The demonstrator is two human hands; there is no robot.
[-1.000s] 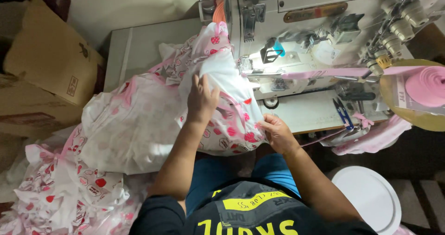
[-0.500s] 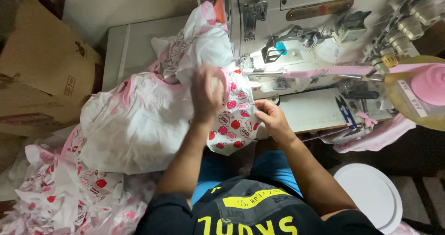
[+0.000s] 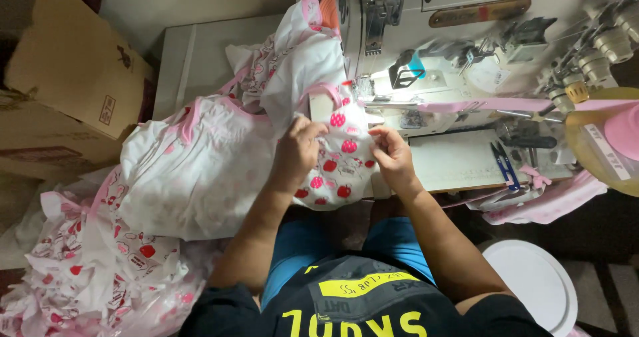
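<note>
Garment: white cloth piece with red apple print [image 3: 336,170], on desk edge right under both hands, pink-trimmed edge at the machine's lit needle area
Left hand: left hand [image 3: 297,152] pinching the printed cloth, fingers curled onto its upper edge
Right hand: right hand [image 3: 394,156] gripping the same cloth from the other side, fingertips on the fabric, just beside left hand
Machine: sewing machine [image 3: 466,17] directly beyond both hands, lamp on; blocks view of cloth's far end
Pile: heap of white and pink garments [image 3: 200,170] touching left forearm, spreading outward from left hand over desk [image 3: 200,57]
Floor heap: more printed pieces [image 3: 86,270] below and outside left elbow
Snips: blue thread snips [image 3: 504,164] on desk, outside right hand, apart from it
Pink tape: pink binding strip [image 3: 532,104] running across machine beyond right hand
Boxes: cardboard boxes [image 3: 66,77] well outside left hand
Stool: white round seat [image 3: 532,284] by right elbow
</note>
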